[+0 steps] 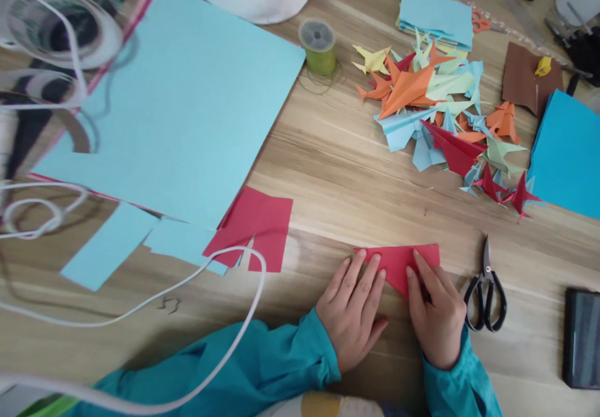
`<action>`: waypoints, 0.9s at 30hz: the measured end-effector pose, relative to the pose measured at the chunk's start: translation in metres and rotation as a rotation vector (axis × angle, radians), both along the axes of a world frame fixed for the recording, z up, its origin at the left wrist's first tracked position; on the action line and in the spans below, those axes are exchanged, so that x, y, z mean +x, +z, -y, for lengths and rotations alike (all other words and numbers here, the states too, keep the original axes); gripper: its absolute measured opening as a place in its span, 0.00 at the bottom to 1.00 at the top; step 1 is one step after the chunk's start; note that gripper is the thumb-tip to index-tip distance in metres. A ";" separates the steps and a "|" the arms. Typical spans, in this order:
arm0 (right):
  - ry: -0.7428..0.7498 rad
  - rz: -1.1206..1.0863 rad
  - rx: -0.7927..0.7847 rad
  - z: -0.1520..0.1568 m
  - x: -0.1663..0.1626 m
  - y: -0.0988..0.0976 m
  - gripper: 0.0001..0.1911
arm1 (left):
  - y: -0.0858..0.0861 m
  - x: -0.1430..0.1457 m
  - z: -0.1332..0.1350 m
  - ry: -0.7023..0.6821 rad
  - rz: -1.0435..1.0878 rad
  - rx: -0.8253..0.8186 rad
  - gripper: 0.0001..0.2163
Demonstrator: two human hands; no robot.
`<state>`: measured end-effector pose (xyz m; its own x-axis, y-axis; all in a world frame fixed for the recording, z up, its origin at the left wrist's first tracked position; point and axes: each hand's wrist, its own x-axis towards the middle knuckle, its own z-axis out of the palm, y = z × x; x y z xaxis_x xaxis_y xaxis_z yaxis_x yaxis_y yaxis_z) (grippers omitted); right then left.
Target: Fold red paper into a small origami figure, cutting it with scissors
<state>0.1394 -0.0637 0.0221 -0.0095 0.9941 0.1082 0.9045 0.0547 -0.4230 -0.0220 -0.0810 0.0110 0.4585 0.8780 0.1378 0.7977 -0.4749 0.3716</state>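
A red paper [399, 262], folded into a downward-pointing triangle, lies on the wooden table near the front edge. My left hand [354, 307] rests flat on its left part, fingers stretched out together. My right hand [437, 311] presses on its right part with extended fingers, thumb tucked under. Both sleeves are teal.
Black scissors [486, 292] lie just right of my right hand. A pile of folded paper cranes [435, 110] sits at the back right, beside blue sheets [567, 154]. A large light-blue sheet [182, 98], red paper pieces [257, 226], a green thread spool [319, 45] and white cord [225, 317] lie left.
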 end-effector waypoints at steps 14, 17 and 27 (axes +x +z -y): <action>0.017 0.032 -0.024 -0.002 -0.002 0.004 0.16 | 0.001 -0.001 -0.001 0.005 0.006 -0.006 0.26; 0.020 0.036 -0.024 -0.002 -0.002 0.003 0.17 | 0.001 -0.001 -0.001 0.003 0.007 -0.008 0.26; 0.015 0.106 -0.049 -0.002 -0.004 0.003 0.18 | 0.002 0.000 -0.002 0.013 0.014 -0.017 0.26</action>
<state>0.1354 -0.0613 0.0252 -0.0328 0.9978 0.0573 0.9434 0.0498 -0.3278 -0.0221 -0.0793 0.0127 0.4456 0.8859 0.1292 0.7984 -0.4585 0.3903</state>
